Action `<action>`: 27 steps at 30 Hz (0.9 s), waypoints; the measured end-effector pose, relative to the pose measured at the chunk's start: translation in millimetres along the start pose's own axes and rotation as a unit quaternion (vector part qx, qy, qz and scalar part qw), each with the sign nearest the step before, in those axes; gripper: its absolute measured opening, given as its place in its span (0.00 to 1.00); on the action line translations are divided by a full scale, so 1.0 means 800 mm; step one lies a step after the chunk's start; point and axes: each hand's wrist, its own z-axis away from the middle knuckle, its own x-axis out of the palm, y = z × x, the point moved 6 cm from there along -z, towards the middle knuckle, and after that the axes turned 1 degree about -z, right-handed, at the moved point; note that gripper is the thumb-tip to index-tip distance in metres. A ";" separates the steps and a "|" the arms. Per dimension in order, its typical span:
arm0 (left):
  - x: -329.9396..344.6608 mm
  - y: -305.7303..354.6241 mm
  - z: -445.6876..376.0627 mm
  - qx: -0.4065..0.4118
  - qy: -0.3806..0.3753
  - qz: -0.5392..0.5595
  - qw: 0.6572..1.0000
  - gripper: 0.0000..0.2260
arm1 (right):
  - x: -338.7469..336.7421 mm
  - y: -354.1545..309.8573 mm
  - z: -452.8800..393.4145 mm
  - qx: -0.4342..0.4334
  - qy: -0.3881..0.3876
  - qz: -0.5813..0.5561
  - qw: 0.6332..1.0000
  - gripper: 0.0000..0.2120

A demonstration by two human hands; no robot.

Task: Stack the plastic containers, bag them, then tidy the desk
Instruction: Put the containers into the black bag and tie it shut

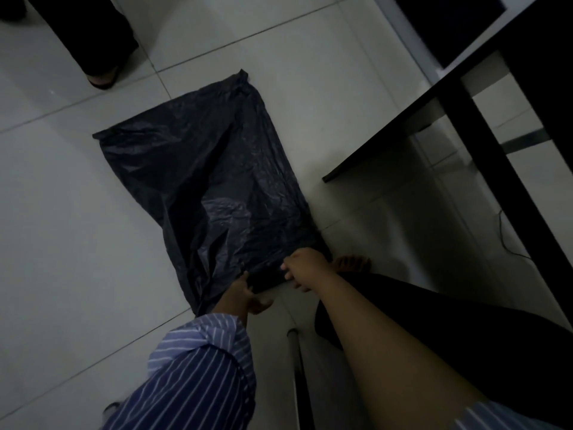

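Down on the tiled floor (77, 228), one black garbage bag (210, 181) is lying flat, and the person is bending over its near end. Its long axis is running from about 6 o'clock, at the hands, away toward 12 o'clock, where the far end is bunching into a small knot. The bag is stretching out directly ahead of both hands, so I judge that any opening move will be a pull apart at this near edge. The left hand (248, 293) is gripping the edge at about 7 o'clock of the bag, fingers curled around the plastic. The right hand (305, 268) is pinching the same edge just beside it, slightly farther forward and so a little nearer the bag's body. Two hands, one bag; I am seeing no plastic containers anywhere. A dark desk (465, 97) is standing at 2 o'clock, well apart from the bag. Another person's foot (104, 77) is showing at 11 o'clock.
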 end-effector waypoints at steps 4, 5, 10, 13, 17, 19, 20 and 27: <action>0.008 0.008 -0.005 0.030 -0.014 0.009 0.999 0.28 | 0.007 -0.002 -0.002 0.010 -0.014 -0.016 1.000 0.17; 0.013 0.011 -0.002 0.047 -0.021 -0.013 0.999 0.29 | 0.006 -0.002 -0.005 0.013 -0.017 -0.011 1.000 0.17; -0.004 0.036 -0.048 0.087 0.072 0.020 0.993 0.23 | 0.009 0.001 -0.018 0.024 -0.008 -0.019 0.999 0.18; 0.014 0.045 -0.039 0.124 -0.016 0.011 0.992 0.21 | 0.005 -0.003 -0.027 0.007 0.023 -0.020 1.000 0.18; 0.026 0.049 0.015 0.210 -0.141 0.071 0.965 0.22 | -0.020 0.004 -0.031 0.013 0.112 -0.063 0.992 0.12; 0.017 0.048 0.031 0.213 -0.138 0.058 0.965 0.25 | -0.040 0.005 -0.018 0.027 0.188 -0.113 0.975 0.10; 0.009 0.051 0.042 0.224 -0.130 0.046 0.965 0.26 | -0.049 0.006 -0.011 0.040 0.217 -0.135 0.966 0.21; -0.048 0.064 0.101 0.232 -0.109 -0.103 0.961 0.29 | -0.035 -0.010 0.035 0.064 0.051 -0.264 0.961 0.61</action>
